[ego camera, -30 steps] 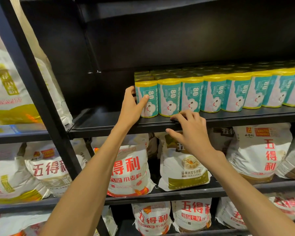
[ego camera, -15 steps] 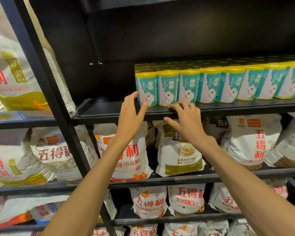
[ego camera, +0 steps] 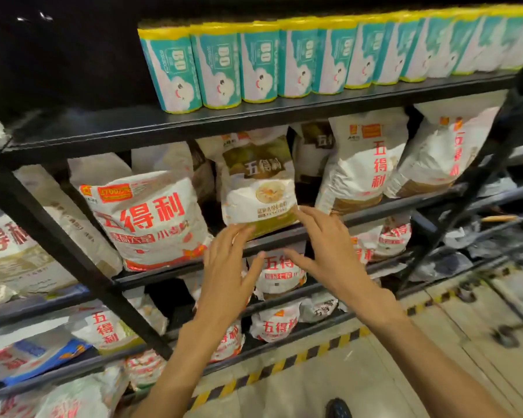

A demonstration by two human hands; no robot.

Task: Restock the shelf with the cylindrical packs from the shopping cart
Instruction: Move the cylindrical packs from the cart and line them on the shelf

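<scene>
A row of several teal and white cylindrical packs [ego camera: 218, 70] with yellow tops stands upright along the front of the black upper shelf [ego camera: 103, 128]. The shelf's left part is bare. My left hand [ego camera: 227, 273] and my right hand [ego camera: 326, 251] hover well below that shelf, in front of the flour bags. Both have straight, spread fingers and hold nothing. The shopping cart is only partly visible at the right edge.
White flour bags [ego camera: 151, 221] with red characters fill the lower shelves. A black diagonal upright [ego camera: 58, 236] crosses the left side, another [ego camera: 483, 164] the right. A yellow and black striped strip [ego camera: 284, 363] runs along the floor. Cart wheels [ego camera: 504, 336] show at right.
Both hands have dropped away from the upper shelf and the leftmost pack, down to the flour-bag level. The view has tilted downward and to the right.
</scene>
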